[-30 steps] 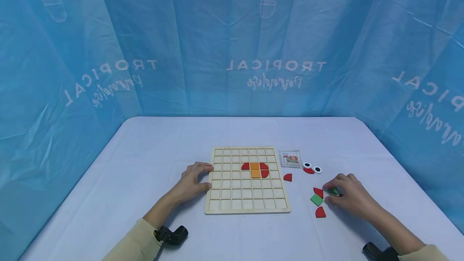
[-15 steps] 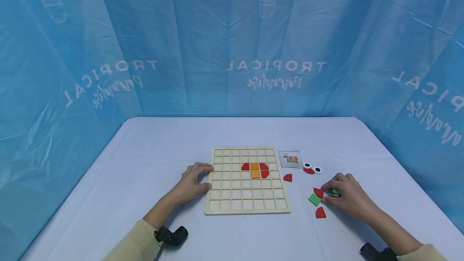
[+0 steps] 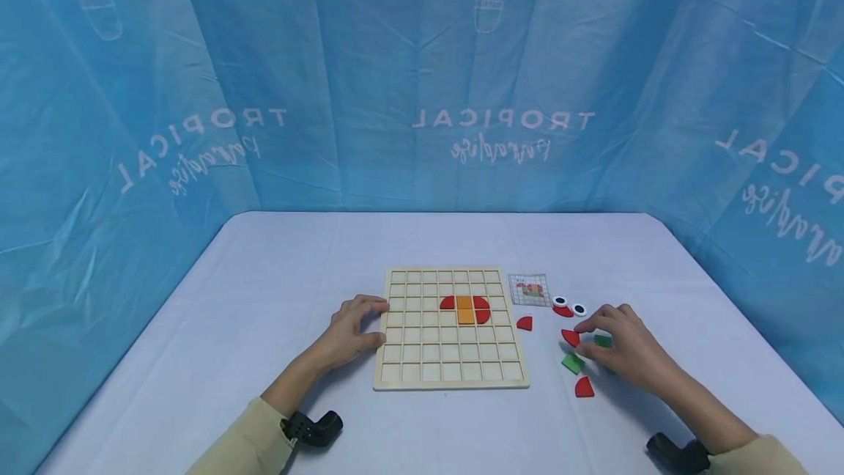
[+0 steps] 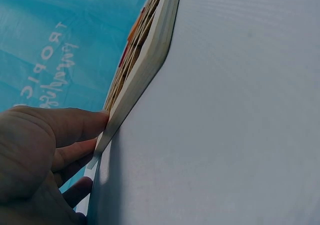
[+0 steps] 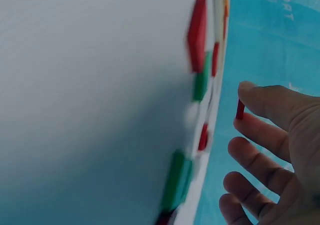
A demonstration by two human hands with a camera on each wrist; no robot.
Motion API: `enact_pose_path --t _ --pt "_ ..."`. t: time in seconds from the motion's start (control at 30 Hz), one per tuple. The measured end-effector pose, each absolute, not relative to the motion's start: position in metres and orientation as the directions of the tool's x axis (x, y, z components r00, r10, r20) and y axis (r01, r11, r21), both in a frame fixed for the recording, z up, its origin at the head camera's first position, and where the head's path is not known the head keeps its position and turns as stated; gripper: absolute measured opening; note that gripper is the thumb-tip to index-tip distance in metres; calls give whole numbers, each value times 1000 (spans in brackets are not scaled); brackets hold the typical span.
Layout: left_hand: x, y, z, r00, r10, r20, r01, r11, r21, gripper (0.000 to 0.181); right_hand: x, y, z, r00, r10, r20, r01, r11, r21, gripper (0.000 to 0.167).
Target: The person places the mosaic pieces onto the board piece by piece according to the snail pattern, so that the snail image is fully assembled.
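In the head view my right hand [image 3: 621,345] pinches a red quarter-round piece [image 3: 570,337] between thumb and index finger. The right wrist view shows this red piece [image 5: 240,109] edge-on, held off the table, with the other fingers of the hand [image 5: 280,145] loosely bent. Green pieces [image 3: 573,363] [image 3: 603,341] lie below and beside that hand. My left hand [image 3: 349,328] touches the left edge of the wooden grid board [image 3: 451,385] with relaxed fingers. On the board are two orange squares [image 3: 464,309] with red quarter-rounds [image 3: 482,309] beside them.
A small picture card [image 3: 529,290] lies right of the board. Near it are two eye discs [image 3: 560,301] [image 3: 579,309], a red piece partly under them [image 3: 563,311], and another red piece [image 3: 524,323]. One more red piece [image 3: 584,387] lies nearer the front. A blue curtain [image 3: 422,79] surrounds the table.
My right hand has left the green piece at its fingertips and lifted the red quarter-round, moving slightly left and back. The left hand and board have stayed still.
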State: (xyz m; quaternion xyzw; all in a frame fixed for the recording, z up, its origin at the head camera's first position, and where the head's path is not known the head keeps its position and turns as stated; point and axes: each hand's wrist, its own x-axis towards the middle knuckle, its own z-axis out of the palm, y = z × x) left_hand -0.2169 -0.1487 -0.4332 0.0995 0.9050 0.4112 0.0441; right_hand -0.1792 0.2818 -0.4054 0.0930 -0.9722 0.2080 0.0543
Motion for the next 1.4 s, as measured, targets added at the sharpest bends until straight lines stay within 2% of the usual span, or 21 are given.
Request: enact_pose_path --t 0.37,0.87,1.4 --pt "-217 -148 -433 -975 221 6 150 643 751 47 -198 229 -394 -963 -217 160 -266 857 -442 26" --pt "-216 -149 -433 -975 224 12 156 642 750 47 -227 155 -401 -921 -326 213 -389 809 -442 23" --pt "-217 -148 -433 -975 222 13 155 635 757 48 -244 122 -411 -892 -410 192 -452 777 -438 23"
